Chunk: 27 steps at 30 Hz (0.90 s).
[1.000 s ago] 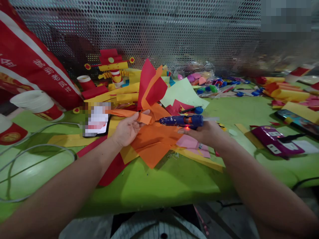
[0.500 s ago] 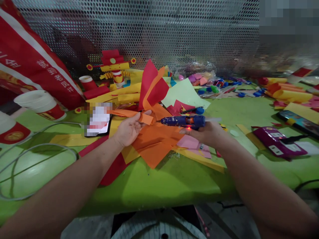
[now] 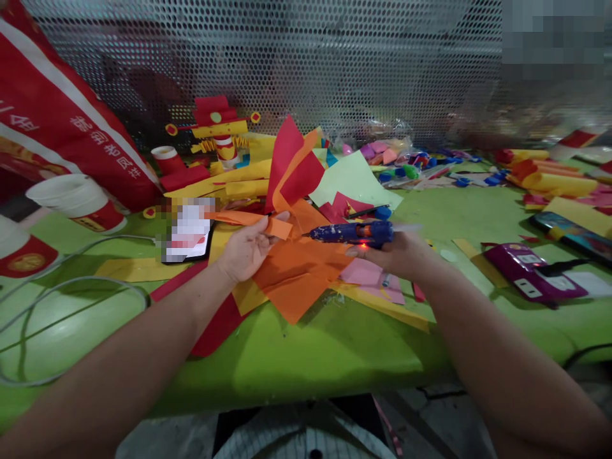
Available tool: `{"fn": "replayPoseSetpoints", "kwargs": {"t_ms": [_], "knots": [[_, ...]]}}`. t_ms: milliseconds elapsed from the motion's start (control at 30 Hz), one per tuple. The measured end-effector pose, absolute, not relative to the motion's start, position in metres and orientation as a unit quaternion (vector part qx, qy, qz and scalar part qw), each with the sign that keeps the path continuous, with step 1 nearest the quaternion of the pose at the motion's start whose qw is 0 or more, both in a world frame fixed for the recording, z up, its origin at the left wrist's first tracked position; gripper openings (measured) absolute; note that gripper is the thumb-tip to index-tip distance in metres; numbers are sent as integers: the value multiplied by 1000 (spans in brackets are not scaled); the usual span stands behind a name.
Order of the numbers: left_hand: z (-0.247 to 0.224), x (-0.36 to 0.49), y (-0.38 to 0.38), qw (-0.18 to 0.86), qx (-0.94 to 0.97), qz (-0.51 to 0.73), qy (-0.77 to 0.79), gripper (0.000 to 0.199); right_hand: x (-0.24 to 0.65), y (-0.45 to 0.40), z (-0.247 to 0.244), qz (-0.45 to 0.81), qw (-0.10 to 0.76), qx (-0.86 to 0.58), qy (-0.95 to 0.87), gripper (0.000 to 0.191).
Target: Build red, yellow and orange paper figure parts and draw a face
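Observation:
Between the thumb and fingers of my left hand is a folded orange paper strip, its long end reaching left over a phone. My right hand is wrapped round a blue hot glue gun, which lies level with a small red light glowing under its body. The gun's nozzle points left, just right of the strip's end; whether it touches paper I cannot tell. Beneath both hands spreads creased orange paper. Red paper stands up behind them.
White-and-red paper cups stand at the left by a grey cable. A cup figure with a red hat is at the back. On the right lie a purple power strip and another phone. A perforated metal screen closes off the back.
The glue gun's nozzle has shifted very slightly right, away from the end of the orange strip. Both hands keep their grips, and the rest looks the same.

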<state>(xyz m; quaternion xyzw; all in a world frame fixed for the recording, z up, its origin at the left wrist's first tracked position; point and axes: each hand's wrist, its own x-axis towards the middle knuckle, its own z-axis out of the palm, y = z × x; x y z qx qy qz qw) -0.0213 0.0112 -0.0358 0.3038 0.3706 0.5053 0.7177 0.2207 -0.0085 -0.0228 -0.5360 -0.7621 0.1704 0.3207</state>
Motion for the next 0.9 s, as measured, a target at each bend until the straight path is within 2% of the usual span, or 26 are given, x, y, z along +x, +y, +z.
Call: {"fn": "replayPoseSetpoints", "kwargs": {"t_ms": [100, 200, 333, 467, 667, 800, 900], "knots": [[-36, -21, 11, 707, 311, 507, 381, 33, 232, -2, -21, 230, 378, -568, -694, 30], [-39, -22, 12, 690, 328, 509, 398, 31, 248, 8, -17, 226, 430, -636, -600, 19], [-44, -24, 13, 677, 353, 503, 406, 28, 268, 24, -14, 252, 471, -685, -495, 32], [-45, -24, 12, 675, 368, 499, 400, 26, 282, 38, -13, 308, 475, -725, -392, 31], [-44, -23, 10, 676, 372, 495, 399, 23, 297, 59, -12, 297, 420, -773, -371, 27], [-47, -22, 10, 669, 389, 509, 378, 24, 298, 75, -20, 260, 316, -816, -408, 34], [-48, -23, 10, 674, 399, 505, 362, 25, 299, 82, -24, 165, 209, -855, -445, 40]]}}
